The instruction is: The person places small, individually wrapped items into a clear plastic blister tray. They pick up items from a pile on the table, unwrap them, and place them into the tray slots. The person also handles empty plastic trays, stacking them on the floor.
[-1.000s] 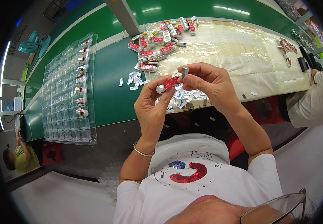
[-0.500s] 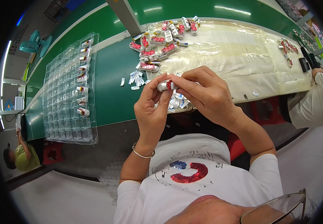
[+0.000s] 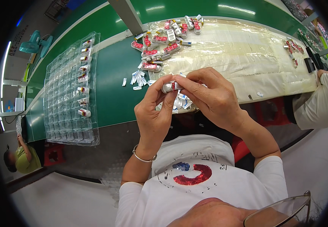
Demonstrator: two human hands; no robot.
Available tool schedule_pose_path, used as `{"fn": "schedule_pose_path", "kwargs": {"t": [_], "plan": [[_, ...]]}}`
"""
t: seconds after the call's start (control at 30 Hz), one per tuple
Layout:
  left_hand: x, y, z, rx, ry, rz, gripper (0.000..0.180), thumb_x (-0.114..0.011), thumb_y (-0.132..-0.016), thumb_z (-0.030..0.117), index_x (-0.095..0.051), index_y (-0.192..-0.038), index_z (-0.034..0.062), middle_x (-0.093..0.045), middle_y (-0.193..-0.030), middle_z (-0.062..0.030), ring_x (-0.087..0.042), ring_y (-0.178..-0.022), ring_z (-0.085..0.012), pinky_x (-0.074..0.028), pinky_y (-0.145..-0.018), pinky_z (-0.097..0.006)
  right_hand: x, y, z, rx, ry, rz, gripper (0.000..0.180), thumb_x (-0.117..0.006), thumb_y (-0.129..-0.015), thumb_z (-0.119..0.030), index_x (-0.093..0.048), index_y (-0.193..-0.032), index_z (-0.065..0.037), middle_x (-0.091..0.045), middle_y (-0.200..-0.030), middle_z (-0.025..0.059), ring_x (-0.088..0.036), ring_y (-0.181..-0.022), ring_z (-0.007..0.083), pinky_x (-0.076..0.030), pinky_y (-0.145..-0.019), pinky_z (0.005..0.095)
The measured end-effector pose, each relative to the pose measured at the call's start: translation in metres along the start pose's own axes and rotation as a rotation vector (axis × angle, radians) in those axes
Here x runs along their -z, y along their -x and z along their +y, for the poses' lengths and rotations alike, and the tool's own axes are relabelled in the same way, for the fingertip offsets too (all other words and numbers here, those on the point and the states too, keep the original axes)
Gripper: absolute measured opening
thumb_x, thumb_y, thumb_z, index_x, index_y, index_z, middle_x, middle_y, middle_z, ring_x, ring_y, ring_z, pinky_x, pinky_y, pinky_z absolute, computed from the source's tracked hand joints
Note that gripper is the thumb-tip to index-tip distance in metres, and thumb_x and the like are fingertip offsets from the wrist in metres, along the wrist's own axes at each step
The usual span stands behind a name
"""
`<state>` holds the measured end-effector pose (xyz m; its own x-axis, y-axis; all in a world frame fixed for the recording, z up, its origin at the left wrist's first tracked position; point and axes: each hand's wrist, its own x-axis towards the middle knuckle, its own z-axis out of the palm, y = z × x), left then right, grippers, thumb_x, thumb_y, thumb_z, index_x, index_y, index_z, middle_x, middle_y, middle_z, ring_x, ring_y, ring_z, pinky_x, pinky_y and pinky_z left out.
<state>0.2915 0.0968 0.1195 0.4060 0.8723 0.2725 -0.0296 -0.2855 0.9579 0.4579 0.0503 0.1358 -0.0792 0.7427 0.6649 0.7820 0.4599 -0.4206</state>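
Note:
Between the fingertips of both hands is a small white-and-silver part with a red board (image 3: 168,87), held above the near edge of the table. My left hand (image 3: 154,109) pinches its left end between thumb and fingers. Pressed against its right end are the thumb and fingers of my right hand (image 3: 209,92), which partly cover it. Just below and behind the fingers lies a pile of white paper strips (image 3: 183,103). Beyond the hands sits a heap of similar white parts with red boards and small silver cells (image 3: 170,48).
On the left, a clear compartment tray (image 3: 67,90) holds several parts along its right column. More red boards (image 3: 293,49) lie at the far right of the wrapped table covering (image 3: 239,56). A person (image 3: 319,102) sits at the right, another (image 3: 25,155) at the left.
The held part has turned slightly in my fingers, and less of its red board shows. Both hands stay in nearly the same place.

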Motion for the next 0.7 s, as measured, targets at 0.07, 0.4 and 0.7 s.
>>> {"fn": "schedule_pose_path", "kwargs": {"t": [0.07, 0.4, 0.7], "plan": [[0.0006, 0.0003, 0.0011, 0.006, 0.002, -0.005, 0.032, -0.062, -0.092, -0.004, -0.057, -0.123, -0.0076, -0.065, -0.114, -0.0128, -0.063, -0.102, -0.0143, -0.052, -0.091, -0.027, 0.0005, 0.0005, 0.0004, 0.014, 0.008, 0.0, 0.038, -0.071, -0.073, -0.002, -0.068, -0.111, -0.005, -0.063, -0.089, 0.007, -0.062, -0.08, 0.0219, -0.053, -0.061, 0.031], [0.0063, -0.0016, 0.0047, 0.073, 0.036, -0.064, 0.032, -0.061, -0.092, -0.005, -0.057, -0.123, -0.0087, -0.066, -0.111, -0.0129, -0.064, -0.101, -0.0147, -0.053, -0.09, -0.027, 0.0027, 0.0006, 0.0021, 0.03, -0.028, -0.009, 0.036, -0.072, -0.074, -0.003, -0.068, -0.11, -0.004, -0.063, -0.088, 0.007, -0.063, -0.079, 0.0216, -0.053, -0.061, 0.0304], [0.0095, -0.0018, 0.0053, 0.143, 0.125, -0.111, 0.032, -0.06, -0.091, -0.007, -0.057, -0.123, -0.0106, -0.066, -0.109, -0.0146, -0.066, -0.099, -0.017, -0.054, -0.087, -0.027, -0.0029, 0.0081, 0.0054, 0.066, -0.012, -0.01, 0.039, -0.069, -0.072, 0.0, -0.068, -0.111, -0.002, -0.062, -0.09, 0.0069, -0.062, -0.082, 0.0222, -0.054, -0.062, 0.0304]]}}
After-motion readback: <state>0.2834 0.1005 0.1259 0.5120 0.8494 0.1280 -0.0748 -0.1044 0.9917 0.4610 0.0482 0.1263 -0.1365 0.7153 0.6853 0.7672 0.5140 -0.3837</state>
